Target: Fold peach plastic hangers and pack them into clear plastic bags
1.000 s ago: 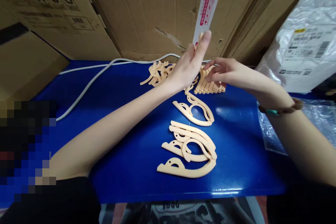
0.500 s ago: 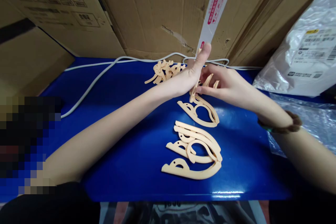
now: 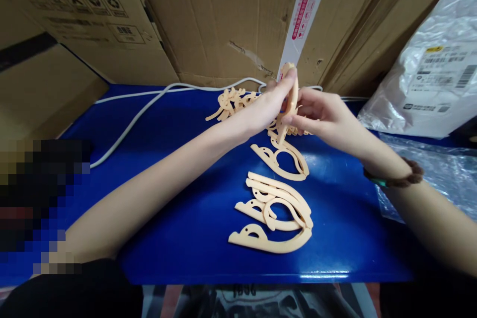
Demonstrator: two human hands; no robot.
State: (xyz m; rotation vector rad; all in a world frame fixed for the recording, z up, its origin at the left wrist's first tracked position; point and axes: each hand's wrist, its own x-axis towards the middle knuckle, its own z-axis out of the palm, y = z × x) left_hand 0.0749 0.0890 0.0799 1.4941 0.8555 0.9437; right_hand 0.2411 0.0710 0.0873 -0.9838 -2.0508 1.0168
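Observation:
Between my hands a beige folding hanger piece (image 3: pixel 293 97) stands on edge above the table. My left hand (image 3: pixel 274 102) is closed on its upper part, with the thumb near the top; its other fingers are mostly hidden. Lower down, my right hand (image 3: pixel 322 113) pinches the same piece from the right with thumb and fingers. Just below them a folded beige hanger (image 3: pixel 288 175) lies flat. Nearer to me several more hanger pieces (image 3: pixel 286 246) overlap on the blue table. Behind my left wrist is a pile of small beige hooks (image 3: pixel 233 102).
Cardboard boxes (image 3: pixel 208 25) stand along the back of the blue table (image 3: pixel 179 228). A white cable (image 3: pixel 130 124) runs across the rear and left. At right are a white plastic parcel bag (image 3: pixel 421 74) and a clear plastic bag (image 3: pixel 443 174). A blurred dark object sits at left.
The held hanger piece has turned, so its curved side now shows between my hands. My right hand has shifted slightly with it. The pieces on the table look unmoved.

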